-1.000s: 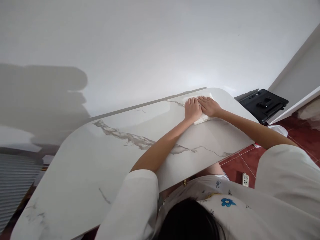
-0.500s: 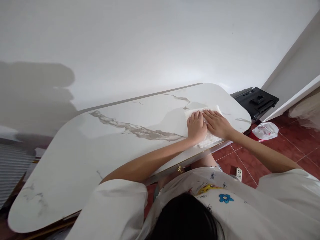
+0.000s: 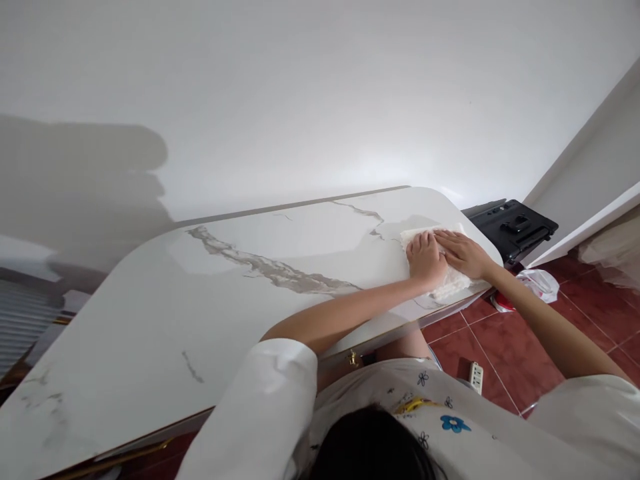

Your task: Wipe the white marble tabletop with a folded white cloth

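Left hand (image 3: 427, 262): I see it pressed on the cloth (image 3: 451, 285), unclenched.
Right hand (image 3: 464, 255): flat on the cloth beside the left, gripping nothing.
Cloth: beneath both, toward the table's (image 3: 225, 320) right end.

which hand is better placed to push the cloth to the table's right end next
Likely the right: the right hand rests on the cloth nearer that end of the table. The left hand is on it too, but farther in, its forearm stretched across.
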### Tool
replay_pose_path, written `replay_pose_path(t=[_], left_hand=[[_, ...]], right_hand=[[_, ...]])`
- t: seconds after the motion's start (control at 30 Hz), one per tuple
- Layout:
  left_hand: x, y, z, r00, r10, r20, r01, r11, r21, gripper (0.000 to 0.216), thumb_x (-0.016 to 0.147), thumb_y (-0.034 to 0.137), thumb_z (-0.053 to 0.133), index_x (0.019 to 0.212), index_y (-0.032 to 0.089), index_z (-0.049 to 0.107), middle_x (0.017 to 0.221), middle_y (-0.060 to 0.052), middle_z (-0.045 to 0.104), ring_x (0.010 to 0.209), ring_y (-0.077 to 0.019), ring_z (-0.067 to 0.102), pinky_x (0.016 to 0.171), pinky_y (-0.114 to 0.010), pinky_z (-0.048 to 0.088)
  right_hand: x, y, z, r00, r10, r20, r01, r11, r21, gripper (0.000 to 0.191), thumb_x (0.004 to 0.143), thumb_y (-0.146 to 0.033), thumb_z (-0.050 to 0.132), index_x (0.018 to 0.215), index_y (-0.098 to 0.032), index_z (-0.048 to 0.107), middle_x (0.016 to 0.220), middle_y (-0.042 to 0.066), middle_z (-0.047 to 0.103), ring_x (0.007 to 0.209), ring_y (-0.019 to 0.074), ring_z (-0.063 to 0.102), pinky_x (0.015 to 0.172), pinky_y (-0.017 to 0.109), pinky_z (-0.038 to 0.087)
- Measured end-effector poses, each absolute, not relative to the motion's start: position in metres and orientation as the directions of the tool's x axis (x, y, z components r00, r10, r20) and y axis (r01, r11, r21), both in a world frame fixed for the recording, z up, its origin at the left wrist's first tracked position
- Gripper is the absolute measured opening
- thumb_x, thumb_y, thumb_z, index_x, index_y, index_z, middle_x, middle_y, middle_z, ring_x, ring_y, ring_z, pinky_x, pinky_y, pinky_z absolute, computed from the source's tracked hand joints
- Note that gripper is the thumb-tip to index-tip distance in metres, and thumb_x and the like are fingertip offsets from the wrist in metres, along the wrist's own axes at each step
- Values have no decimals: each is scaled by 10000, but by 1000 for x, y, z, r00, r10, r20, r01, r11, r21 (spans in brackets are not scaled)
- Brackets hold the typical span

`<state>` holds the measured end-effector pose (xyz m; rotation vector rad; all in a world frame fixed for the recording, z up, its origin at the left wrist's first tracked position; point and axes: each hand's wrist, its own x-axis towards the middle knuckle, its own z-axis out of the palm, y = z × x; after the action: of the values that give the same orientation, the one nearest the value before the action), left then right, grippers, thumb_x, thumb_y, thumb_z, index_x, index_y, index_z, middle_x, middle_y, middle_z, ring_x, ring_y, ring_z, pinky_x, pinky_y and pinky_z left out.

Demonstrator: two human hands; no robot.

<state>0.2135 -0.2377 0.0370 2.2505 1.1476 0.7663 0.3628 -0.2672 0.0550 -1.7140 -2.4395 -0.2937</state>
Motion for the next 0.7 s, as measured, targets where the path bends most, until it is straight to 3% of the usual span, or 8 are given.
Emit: replay_pose_path(t=[0.33,0.7], left_hand=[[244,-156,41,446,833,328,578,-548,605,473,883,204,296,1339,144,405,1421,-62,411,1339,-195,284,1126,-368,198],[223,-55,32,357,856,373,681,-512,524,403,898,203,304,1272,179,452,1354,-72,474,1307,-195,333,1090,-356,247]], right_hand=[[381,-180,62,-266,937,228,961,240,137,518,918,-296,294,1379,-89,409,1417,122,418,1325,232,352,1077,425,295],[357,-70,61,-359,912,197,933,346,97,518,927,-322,276,1383,-112,404,1434,101,404,1321,246,354,1068,423,290]])
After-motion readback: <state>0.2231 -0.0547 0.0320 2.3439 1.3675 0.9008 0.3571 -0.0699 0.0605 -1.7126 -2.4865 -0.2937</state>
